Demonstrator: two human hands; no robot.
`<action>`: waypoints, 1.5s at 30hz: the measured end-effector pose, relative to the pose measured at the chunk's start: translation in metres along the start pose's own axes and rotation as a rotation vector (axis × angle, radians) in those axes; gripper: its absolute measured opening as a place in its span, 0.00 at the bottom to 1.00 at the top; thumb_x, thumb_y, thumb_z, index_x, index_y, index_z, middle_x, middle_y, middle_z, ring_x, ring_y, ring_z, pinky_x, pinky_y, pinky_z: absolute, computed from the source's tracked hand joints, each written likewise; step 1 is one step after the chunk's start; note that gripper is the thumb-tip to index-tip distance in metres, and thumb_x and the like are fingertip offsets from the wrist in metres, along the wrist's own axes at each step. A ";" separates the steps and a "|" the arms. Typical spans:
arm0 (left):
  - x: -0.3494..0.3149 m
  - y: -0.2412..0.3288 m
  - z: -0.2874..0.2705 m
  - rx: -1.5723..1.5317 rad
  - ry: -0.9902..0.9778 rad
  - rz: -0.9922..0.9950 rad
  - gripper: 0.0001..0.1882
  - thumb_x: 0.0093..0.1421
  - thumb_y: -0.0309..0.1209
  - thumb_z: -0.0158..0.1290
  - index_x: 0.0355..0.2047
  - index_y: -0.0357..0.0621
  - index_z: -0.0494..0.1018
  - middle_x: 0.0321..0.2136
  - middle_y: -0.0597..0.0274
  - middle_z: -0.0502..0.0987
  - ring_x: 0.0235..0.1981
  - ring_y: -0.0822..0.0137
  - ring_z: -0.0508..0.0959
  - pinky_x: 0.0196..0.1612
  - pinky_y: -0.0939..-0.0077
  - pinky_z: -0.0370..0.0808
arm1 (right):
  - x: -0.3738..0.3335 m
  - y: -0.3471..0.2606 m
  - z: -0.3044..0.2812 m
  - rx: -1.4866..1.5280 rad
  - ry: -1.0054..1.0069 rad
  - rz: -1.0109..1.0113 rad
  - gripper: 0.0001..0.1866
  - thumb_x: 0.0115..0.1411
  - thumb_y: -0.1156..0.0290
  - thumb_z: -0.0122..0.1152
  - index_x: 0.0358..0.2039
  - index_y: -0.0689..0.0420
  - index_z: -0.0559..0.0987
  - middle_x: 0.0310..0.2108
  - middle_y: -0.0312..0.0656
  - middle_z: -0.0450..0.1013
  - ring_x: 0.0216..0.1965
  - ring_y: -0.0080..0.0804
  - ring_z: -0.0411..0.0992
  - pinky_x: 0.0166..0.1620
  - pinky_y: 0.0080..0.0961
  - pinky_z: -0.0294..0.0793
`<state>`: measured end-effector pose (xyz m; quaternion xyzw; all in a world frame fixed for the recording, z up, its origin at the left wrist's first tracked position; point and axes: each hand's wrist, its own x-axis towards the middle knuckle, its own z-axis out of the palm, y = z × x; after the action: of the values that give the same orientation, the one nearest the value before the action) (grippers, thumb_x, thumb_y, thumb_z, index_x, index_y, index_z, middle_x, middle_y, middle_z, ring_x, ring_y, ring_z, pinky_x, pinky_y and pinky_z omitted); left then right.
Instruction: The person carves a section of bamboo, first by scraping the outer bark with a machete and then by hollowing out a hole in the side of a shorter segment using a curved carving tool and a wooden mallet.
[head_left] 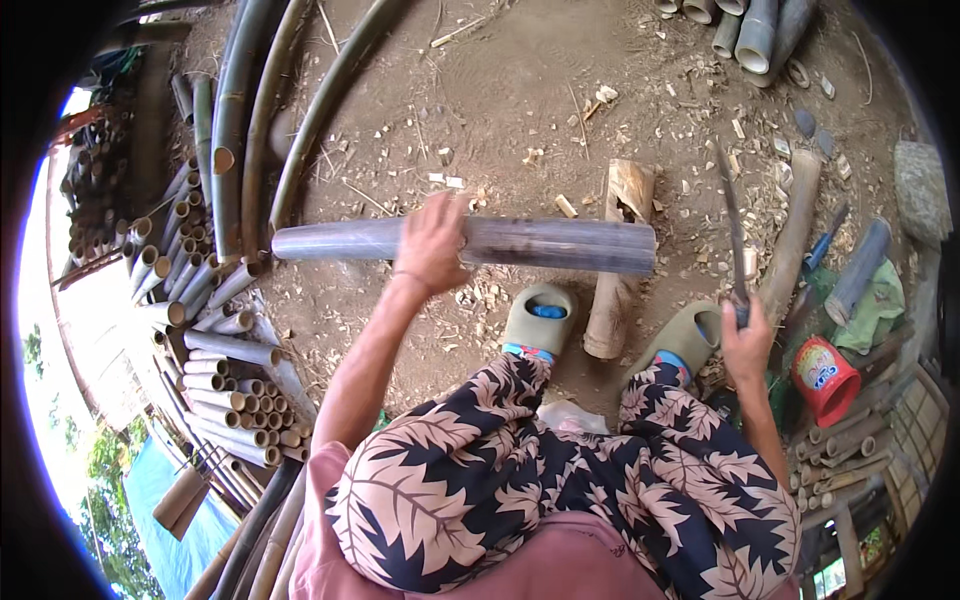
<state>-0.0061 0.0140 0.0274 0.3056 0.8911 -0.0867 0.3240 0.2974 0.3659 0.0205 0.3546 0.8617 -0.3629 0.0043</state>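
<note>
My left hand (pixel 432 240) lies over a thick grey-brown bamboo pole (pixel 560 241), thumb on the near side and fingers across the top; it is slightly blurred. The pole runs crosswise in front of me, its right end resting on a short notched log (pixel 610 315). In my right hand (pixel 746 345) is the handle of a machete (pixel 733 215), its long dark blade pointing away from me. The blade is to the right of the pole and apart from it.
Stacked cut bamboo (pixel 235 400) lies at left, with long curved poles (pixel 265 130) beyond. More tubes (pixel 757 40) sit far right. A red container (pixel 828 380), a green cloth (pixel 875 310) and a loose log (pixel 793 230) are at right. Chips litter the dirt around my feet.
</note>
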 end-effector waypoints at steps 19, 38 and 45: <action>-0.004 -0.033 0.142 -2.669 0.502 -0.790 0.58 0.47 0.62 0.66 0.65 0.38 0.52 0.63 0.44 0.55 0.60 0.50 0.63 0.67 0.46 0.59 | -0.066 0.026 -0.009 0.206 0.214 0.280 0.16 0.60 0.64 0.63 0.41 0.64 0.76 0.25 0.47 0.75 0.25 0.39 0.74 0.32 0.36 0.72; -0.137 0.016 -0.157 -1.678 1.178 0.731 0.45 0.61 0.60 0.45 0.66 0.35 0.55 0.61 0.41 0.64 0.63 0.44 0.66 0.67 0.41 0.56 | -0.040 -0.091 -0.058 0.280 0.122 -0.200 0.20 0.65 0.64 0.57 0.52 0.65 0.70 0.36 0.54 0.75 0.33 0.48 0.78 0.35 0.41 0.79; -0.200 0.068 -0.178 -1.411 1.161 1.288 0.47 0.53 0.60 0.52 0.66 0.45 0.57 0.55 0.41 0.69 0.59 0.41 0.67 0.66 0.39 0.57 | -0.011 -0.121 -0.064 0.109 0.251 -0.498 0.18 0.63 0.62 0.59 0.43 0.65 0.70 0.31 0.54 0.75 0.26 0.49 0.79 0.26 0.40 0.80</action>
<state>0.0622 0.0327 0.2943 0.4518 0.4322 0.7784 -0.0560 0.2472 0.3406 0.1460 0.1741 0.8952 -0.3519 -0.2109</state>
